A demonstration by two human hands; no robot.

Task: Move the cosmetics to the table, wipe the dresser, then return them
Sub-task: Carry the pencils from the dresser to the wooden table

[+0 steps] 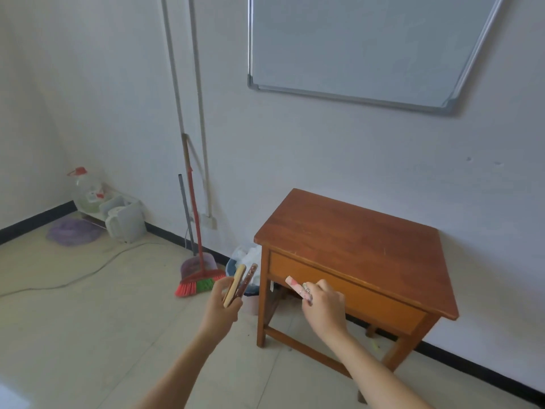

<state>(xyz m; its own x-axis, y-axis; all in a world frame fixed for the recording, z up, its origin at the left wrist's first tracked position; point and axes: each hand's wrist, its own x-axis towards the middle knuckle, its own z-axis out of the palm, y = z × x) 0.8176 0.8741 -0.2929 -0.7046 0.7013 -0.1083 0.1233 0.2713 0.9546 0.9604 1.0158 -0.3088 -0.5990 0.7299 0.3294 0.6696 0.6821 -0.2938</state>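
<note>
wooden and reddish-brown, one table [354,243] is standing against the far wall on the right, its single drawer [368,302] facing the camera. both hands are hovering just on the near side of its left front corner. the left hand [219,308] is curling round two cosmetics, held side by side and pointing up: a tan stick [236,283] and a dark stick [248,277]. the right hand [324,305] is clenching round one pink-and-white tube [296,286], whose end is poking out to the left in front of the drawer. whether this hand is touching the wood i cannot tell. that is making three cosmetics in all, two in the left hand and one in the right.

just left of the table, one blue bin [231,270] with a white bag [249,255] is sitting on the floor, partly hidden behind the two sticks. left of it, one broom [196,283] with red and green bristles and one dustpan [193,265] on a grey handle are leaning on the wall. two pale pipes [174,69] are running up the wall above them. in the far left corner one clear jug [85,191] with a red cap, one white kettle [118,224] and one purple cloth [73,231] are sitting close together. one grey cable [73,276] is trailing across the floor tiles on the left. one whiteboard [368,45] is hanging on the wall above the table.
</note>
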